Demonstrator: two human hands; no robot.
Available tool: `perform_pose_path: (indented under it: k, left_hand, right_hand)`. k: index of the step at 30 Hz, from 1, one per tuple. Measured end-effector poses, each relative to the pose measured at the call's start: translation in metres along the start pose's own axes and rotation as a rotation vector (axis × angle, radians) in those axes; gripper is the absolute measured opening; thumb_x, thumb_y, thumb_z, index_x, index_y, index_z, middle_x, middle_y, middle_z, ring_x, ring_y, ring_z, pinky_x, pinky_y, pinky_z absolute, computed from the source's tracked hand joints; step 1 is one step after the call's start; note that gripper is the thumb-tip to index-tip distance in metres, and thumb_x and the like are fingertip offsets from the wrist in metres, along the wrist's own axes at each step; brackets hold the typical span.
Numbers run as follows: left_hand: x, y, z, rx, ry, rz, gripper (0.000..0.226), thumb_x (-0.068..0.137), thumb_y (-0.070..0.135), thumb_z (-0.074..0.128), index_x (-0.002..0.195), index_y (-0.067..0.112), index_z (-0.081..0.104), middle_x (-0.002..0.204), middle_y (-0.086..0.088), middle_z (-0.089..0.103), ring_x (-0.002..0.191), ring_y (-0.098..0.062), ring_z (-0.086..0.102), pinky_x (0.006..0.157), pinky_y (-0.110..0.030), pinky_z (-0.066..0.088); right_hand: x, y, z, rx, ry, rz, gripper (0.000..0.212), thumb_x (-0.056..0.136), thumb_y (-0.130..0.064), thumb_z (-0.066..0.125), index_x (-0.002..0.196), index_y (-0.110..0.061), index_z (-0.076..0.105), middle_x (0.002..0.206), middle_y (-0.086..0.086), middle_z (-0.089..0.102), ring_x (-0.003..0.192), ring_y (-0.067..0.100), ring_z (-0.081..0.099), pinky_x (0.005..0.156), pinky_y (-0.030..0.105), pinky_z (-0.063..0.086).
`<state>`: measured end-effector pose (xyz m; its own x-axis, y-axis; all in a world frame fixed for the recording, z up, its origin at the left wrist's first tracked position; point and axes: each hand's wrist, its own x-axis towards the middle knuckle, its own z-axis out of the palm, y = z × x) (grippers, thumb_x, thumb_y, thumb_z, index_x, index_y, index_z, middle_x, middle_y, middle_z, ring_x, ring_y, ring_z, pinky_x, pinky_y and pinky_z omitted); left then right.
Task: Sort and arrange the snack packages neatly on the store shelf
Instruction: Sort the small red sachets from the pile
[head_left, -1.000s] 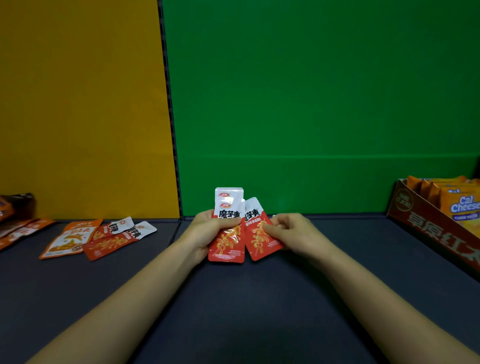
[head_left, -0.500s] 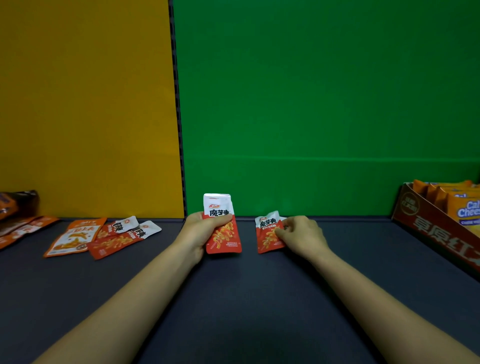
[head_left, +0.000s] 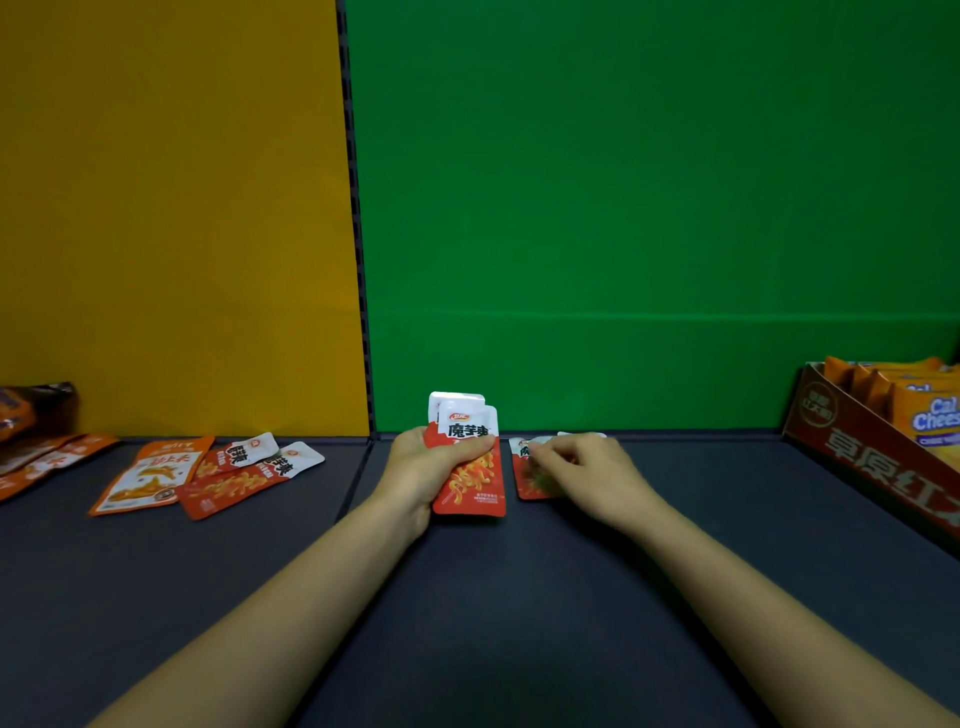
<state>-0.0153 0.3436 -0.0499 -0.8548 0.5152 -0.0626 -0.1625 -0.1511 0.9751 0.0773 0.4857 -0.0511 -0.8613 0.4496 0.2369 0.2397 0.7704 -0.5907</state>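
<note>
Shelf surface (head_left: 493, 623): dark and flat. It fills my near view, and both of my forearms reach out over it.

Left hand (head_left: 421, 467): I have it closed around a small stack of red-and-white snack packets (head_left: 470, 457), thumb pressed across the front. The stack stands upright, its lower edge close to the shelf; I cannot tell whether it touches. At least two white tops show, one behind the other.

Right hand (head_left: 582, 470): it lies palm down on a single red packet (head_left: 525, 475) lying flat on the shelf just right of the held stack. The fingers are curled over the packet's upper part; I cannot tell whether they pinch it or only press on it.

Loose packets, left (head_left: 244, 478): two red-and-white ones overlap, tilted, well apart from my hands. Just beside them lies an orange packet (head_left: 148, 478).

Far left edge: more orange packets (head_left: 41, 460) lying flat, with a dark bag (head_left: 36, 410) behind them, partly cut off.

Right edge: a brown cardboard display box (head_left: 872, 467) holding upright orange cheese-snack bags (head_left: 930, 410).

Back wall: a yellow panel (head_left: 171, 208) on the left and a green panel (head_left: 649, 208) on the right, with a dark slotted strip (head_left: 358, 234) between them.
</note>
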Motion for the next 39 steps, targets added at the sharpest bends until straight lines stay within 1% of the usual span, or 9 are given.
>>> perform_pose_path:
  k: [2, 6, 9, 12, 15, 20, 28, 34, 39]
  left_hand:
    - [-0.001, -0.003, 0.004, 0.025, -0.027, 0.023, 0.022, 0.075, 0.005, 0.074, 0.095, 0.008, 0.064, 0.078, -0.006, 0.069, 0.051, -0.008, 0.067, 0.047, -0.019, 0.052]
    - [-0.001, -0.008, 0.01, 0.066, -0.05, 0.051, 0.018, 0.081, 0.009, 0.07, 0.097, 0.008, 0.063, 0.081, -0.006, 0.069, 0.06, -0.011, 0.066, 0.054, -0.02, 0.055]
    - [-0.001, -0.007, 0.011, 0.094, -0.041, 0.034, 0.021, 0.086, 0.017, 0.065, 0.104, 0.006, 0.062, 0.085, -0.007, 0.069, 0.069, -0.015, 0.065, 0.06, -0.022, 0.054]
    - [-0.001, 0.0, 0.008, 0.096, 0.031, 0.022, 0.019, 0.096, 0.027, 0.049, 0.093, 0.01, 0.059, 0.078, -0.004, 0.067, 0.066, -0.013, 0.063, 0.057, -0.021, 0.048]
    - [0.006, 0.009, -0.005, 0.128, 0.16, 0.085, 0.025, 0.1, 0.023, 0.04, 0.086, 0.011, 0.057, 0.074, -0.004, 0.063, 0.064, -0.013, 0.059, 0.058, -0.023, 0.044]
    - [0.006, 0.019, -0.027, 0.173, 0.251, 0.079, 0.027, 0.099, 0.017, 0.039, 0.076, 0.013, 0.052, 0.071, -0.005, 0.058, 0.061, -0.015, 0.054, 0.058, -0.024, 0.043]
    - [-0.008, 0.027, -0.023, 0.268, 0.194, 0.022, 0.033, 0.099, 0.018, 0.029, 0.071, 0.014, 0.046, 0.067, -0.005, 0.055, 0.058, -0.015, 0.052, 0.057, -0.025, 0.039]
    - [-0.007, 0.029, -0.029, 0.389, 0.099, -0.032, 0.029, 0.096, 0.016, 0.04, 0.067, 0.012, 0.045, 0.058, -0.006, 0.048, 0.043, -0.013, 0.044, 0.046, -0.024, 0.031]
    - [-0.014, 0.036, -0.034, 0.436, -0.139, -0.071, 0.027, 0.096, 0.014, 0.046, 0.071, 0.007, 0.052, 0.039, 0.001, 0.053, 0.026, -0.005, 0.037, 0.031, -0.014, 0.027]
  right_hand:
    - [-0.001, -0.008, 0.006, 0.12, -0.099, -0.029, 0.037, 0.095, -0.042, 0.044, 0.069, -0.022, 0.062, 0.07, -0.007, 0.061, 0.075, 0.014, 0.055, 0.07, 0.028, 0.041]
    - [0.0, -0.012, 0.014, 0.252, -0.146, -0.031, 0.028, 0.093, -0.035, 0.052, 0.077, -0.016, 0.065, 0.081, 0.003, 0.066, 0.074, 0.011, 0.054, 0.074, 0.029, 0.041]
    - [-0.001, -0.01, 0.015, 0.258, -0.124, -0.022, 0.025, 0.091, -0.033, 0.055, 0.069, -0.023, 0.058, 0.079, 0.001, 0.061, 0.074, 0.011, 0.053, 0.072, 0.028, 0.04]
    - [0.001, -0.011, 0.009, 0.276, -0.001, -0.01, 0.029, 0.091, -0.033, 0.056, 0.064, -0.021, 0.054, 0.076, 0.001, 0.059, 0.072, 0.011, 0.051, 0.071, 0.028, 0.039]
    - [0.006, -0.009, 0.004, 0.24, 0.073, 0.051, 0.028, 0.091, -0.033, 0.055, 0.066, -0.019, 0.053, 0.077, 0.001, 0.058, 0.075, 0.013, 0.05, 0.068, 0.027, 0.036]
    - [0.015, -0.01, 0.014, -0.004, 0.004, 0.144, 0.029, 0.091, -0.036, 0.051, 0.072, -0.014, 0.056, 0.085, 0.003, 0.066, 0.088, 0.024, 0.061, 0.074, 0.031, 0.044]
    - [0.022, -0.025, 0.021, -0.316, -0.02, 0.1, 0.025, 0.089, -0.035, 0.047, 0.085, -0.017, 0.064, 0.103, 0.008, 0.068, 0.1, 0.03, 0.06, 0.082, 0.032, 0.042]
    - [0.019, -0.028, 0.021, -0.544, 0.033, 0.009, 0.034, 0.09, -0.035, 0.043, 0.099, -0.011, 0.065, 0.108, 0.012, 0.066, 0.102, 0.032, 0.06, 0.079, 0.033, 0.04]
    - [0.008, -0.026, -0.003, -0.42, 0.084, 0.031, 0.035, 0.089, -0.046, 0.046, 0.089, -0.017, 0.066, 0.107, 0.009, 0.067, 0.103, 0.031, 0.06, 0.078, 0.032, 0.044]
